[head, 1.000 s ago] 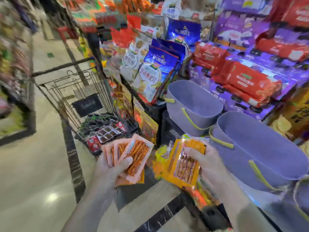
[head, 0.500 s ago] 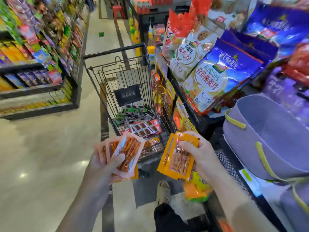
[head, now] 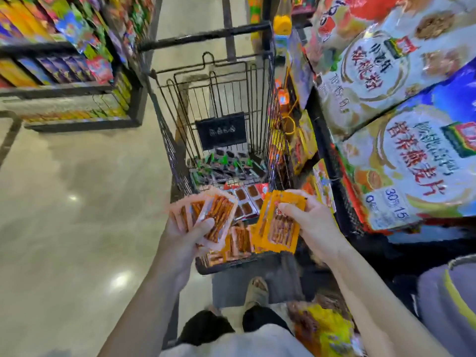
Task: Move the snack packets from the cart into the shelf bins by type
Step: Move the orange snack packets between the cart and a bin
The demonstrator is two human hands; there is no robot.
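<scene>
My left hand holds a fan of pale orange snack packets over the near end of the black wire cart. My right hand grips a stack of bright orange snack packets just to the right of them. Inside the cart lie more orange packets, red packets with brown squares and dark green-black packets. A purple shelf bin shows at the lower right edge.
Large blue and white bags crowd the shelf on the right, close to the cart. Another stocked shelf stands at the left across a shiny floor aisle. My feet and legs are below the cart.
The view has swung left, from the purple bins to the cart. Both hands, each still holding its packets, now hover over the cart's near end.
</scene>
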